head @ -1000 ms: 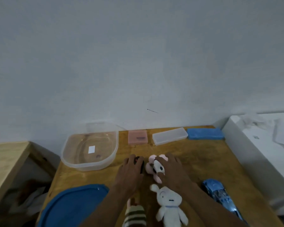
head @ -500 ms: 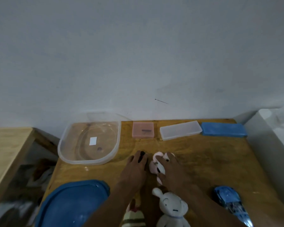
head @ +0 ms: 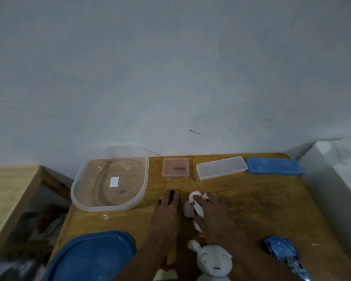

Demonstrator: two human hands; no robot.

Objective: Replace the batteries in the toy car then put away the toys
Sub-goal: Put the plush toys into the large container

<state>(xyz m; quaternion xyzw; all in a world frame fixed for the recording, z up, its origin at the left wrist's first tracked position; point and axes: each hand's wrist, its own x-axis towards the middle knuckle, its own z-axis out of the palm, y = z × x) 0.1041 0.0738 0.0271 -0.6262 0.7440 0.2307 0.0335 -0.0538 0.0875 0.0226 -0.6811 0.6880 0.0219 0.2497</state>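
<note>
My right hand (head: 213, 211) grips a small pink-and-white plush toy (head: 189, 209) on the wooden table (head: 251, 203). Just left of it, my left hand (head: 167, 213) lies palm down over a small dark object (head: 171, 198), which shows between the fingers; the rest of it is hidden. A white bunny plush (head: 214, 260) lies near the front edge, below my right wrist. The blue toy car (head: 282, 254) sits at the front right. An empty clear plastic tub (head: 109, 179) stands at the back left, with its blue lid (head: 91, 258) in front of it.
Along the back edge lie a pink box (head: 175, 167), a long clear box (head: 221, 167) and a blue box (head: 274, 166). A striped plush (head: 165, 274) peeks in at the bottom. A white unit (head: 332, 179) flanks the right, a lower wooden surface (head: 6, 191) the left.
The view has shifted a little. Both hands stay in nearly the same spots, the right still on the pink plush and the left still over the dark object.
</note>
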